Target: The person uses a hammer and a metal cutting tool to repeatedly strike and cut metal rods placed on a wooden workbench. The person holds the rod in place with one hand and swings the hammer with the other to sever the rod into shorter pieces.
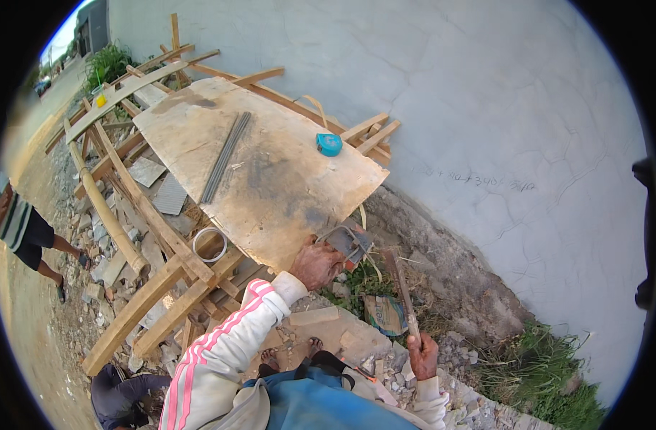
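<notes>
My left hand (319, 264) is closed on a thin steel rod bent into a squared loop (355, 242), at the near right corner of a worn plywood board (271, 179). Beneath the loop lies a small grey and reddish block or plate, partly covered. To the right, my right hand (423, 356) grips the lower end of a long rusty-brown bar tool (402, 294). Its upper end points away from me, close to the loop, and its exact kind is unclear. On the board rest a bundle of straight steel rods (225, 158) and a teal tape measure (329, 145).
Timber beams (131, 308) and a bamboo pole (102, 204) surround the board's left side. A white ring-shaped container (210, 245) sits there over rubble. A grey wall (486, 107) bounds the right. Another person (30, 229) stands far left; someone's dark-clothed body (124, 395) shows lower left.
</notes>
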Motion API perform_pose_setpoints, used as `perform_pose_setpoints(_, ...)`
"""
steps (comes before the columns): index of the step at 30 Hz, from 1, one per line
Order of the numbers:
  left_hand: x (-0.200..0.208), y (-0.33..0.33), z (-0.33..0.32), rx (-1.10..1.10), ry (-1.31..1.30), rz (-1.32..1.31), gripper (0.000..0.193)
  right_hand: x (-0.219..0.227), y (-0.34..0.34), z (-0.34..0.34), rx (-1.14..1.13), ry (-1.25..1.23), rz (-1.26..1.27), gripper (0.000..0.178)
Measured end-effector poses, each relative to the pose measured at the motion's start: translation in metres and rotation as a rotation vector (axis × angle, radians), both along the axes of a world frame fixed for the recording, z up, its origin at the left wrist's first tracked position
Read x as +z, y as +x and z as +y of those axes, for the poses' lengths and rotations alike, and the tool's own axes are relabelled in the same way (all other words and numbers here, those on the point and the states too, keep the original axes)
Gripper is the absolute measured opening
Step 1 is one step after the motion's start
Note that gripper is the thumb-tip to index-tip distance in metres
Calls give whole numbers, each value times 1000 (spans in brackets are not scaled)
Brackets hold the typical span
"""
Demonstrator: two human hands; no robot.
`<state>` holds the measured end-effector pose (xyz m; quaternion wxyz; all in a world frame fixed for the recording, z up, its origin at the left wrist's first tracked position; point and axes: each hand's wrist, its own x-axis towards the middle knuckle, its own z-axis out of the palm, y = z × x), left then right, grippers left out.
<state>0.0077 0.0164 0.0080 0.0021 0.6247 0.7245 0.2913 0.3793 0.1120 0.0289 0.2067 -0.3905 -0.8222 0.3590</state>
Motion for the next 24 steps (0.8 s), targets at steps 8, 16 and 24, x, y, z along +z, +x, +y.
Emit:
perform_pose_setpoints(8,-2,-4,6,11,-8,-37,18,-6,-36,68,93,-8,19,44)
perform_pose_setpoints(16,-2,-4,4,15,75,-94,17,-6,-62,115,252,-50,6,46)
perform_pose_setpoints(24,-1,15,0,157,91,161,21,-7,-70,155,398,-53,-102,50)
